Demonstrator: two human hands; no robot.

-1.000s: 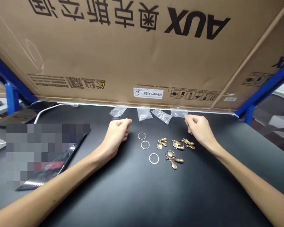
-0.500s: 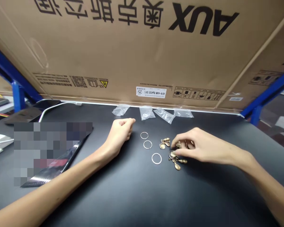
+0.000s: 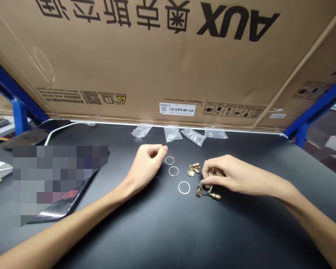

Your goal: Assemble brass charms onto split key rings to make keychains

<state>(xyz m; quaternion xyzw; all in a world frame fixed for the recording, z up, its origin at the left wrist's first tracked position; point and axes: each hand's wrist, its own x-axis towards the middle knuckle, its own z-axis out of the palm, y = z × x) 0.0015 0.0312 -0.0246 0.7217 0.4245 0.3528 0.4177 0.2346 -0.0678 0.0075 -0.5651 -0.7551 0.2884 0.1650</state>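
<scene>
My right hand (image 3: 224,173) pinches a key ring (image 3: 206,191) between thumb and forefinger. Bronze-coloured charms hang from it, among them a gourd-shaped charm (image 3: 215,196). More metal pieces show partly under the curled fingers. Just left of that hand lies a small cluster of bronze charms (image 3: 194,169). My left hand (image 3: 149,163) is closed above the table, fingertips curled in; what they hold, if anything, is hidden. To its right, three bare metal rings lie apart: an upper ring (image 3: 173,158), a middle ring (image 3: 178,173) and a lower ring (image 3: 189,188).
Several clear plastic bags (image 3: 173,133) lie along the back of the black table (image 3: 168,231). A large cardboard box (image 3: 134,63) stands behind them, between blue metal struts (image 3: 20,116). At left are a blurred-out flat object (image 3: 61,179) and a white cable (image 3: 54,130).
My left hand has moved slightly right, towards the loose rings. In my right hand the key ring has turned and its charms have spread apart.
</scene>
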